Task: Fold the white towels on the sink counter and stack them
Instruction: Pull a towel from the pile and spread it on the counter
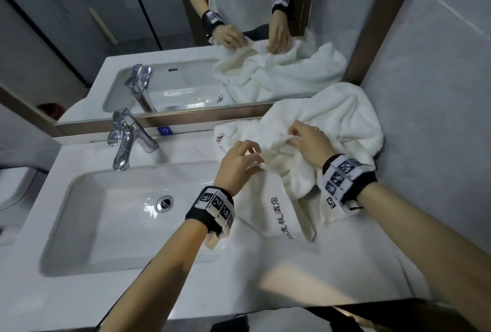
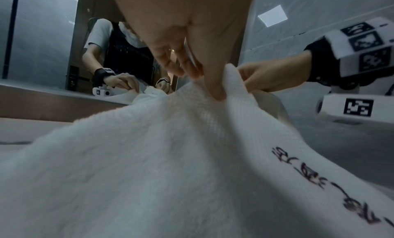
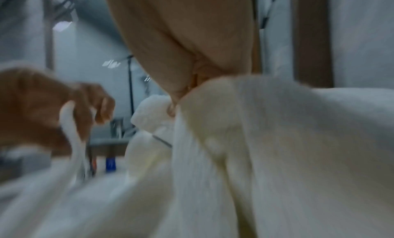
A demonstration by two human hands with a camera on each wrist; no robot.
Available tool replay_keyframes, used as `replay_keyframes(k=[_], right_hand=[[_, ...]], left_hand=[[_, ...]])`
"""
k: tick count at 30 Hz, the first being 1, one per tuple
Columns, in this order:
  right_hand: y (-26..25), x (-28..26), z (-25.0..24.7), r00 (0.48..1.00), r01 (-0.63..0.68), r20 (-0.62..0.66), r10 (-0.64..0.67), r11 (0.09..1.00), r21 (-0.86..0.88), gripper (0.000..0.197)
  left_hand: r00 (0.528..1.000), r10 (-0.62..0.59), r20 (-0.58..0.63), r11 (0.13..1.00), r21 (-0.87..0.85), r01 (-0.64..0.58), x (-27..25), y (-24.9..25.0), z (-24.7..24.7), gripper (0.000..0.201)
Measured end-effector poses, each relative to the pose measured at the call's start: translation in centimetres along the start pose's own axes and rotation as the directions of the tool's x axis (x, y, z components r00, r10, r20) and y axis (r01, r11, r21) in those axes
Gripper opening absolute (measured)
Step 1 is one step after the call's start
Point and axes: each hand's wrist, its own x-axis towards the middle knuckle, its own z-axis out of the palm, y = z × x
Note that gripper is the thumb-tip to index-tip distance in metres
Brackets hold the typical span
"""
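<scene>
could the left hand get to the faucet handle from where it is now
Probably yes: the faucet handle stands bare left of the left hand, only open counter between, but the hand pinches the white towel and must release first.

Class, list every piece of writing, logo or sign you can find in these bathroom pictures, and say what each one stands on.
"度假酒店": black characters on the white towel; any before them are folded under.
"冷": white on the blue sticker below the mirror.
Red emblem on a towel corner: a logo, no legible words.
Wristbands: square black-and-white code markers, no words.
</scene>
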Motion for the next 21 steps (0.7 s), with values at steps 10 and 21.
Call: replay_keyframes(k=[10, 21], right_hand=[[-1.0, 0.2, -3.7, 0.930, 0.033, 0.306, -0.202, 0.877, 0.478, 0.017], [-0.3, -1.9, -2.8, 0.995, 0.093, -0.012, -0.104, 0.831, 0.548, 0.006]], left_hand=[[0.983, 0.150, -0.110, 0.951, -0.256, -0.174, 3.4, 1.4, -1.9, 0.017], [0.955, -0.293, -0.053, 0.810, -0.544, 0.219, 4.4, 2.4, -1.7, 0.031]])
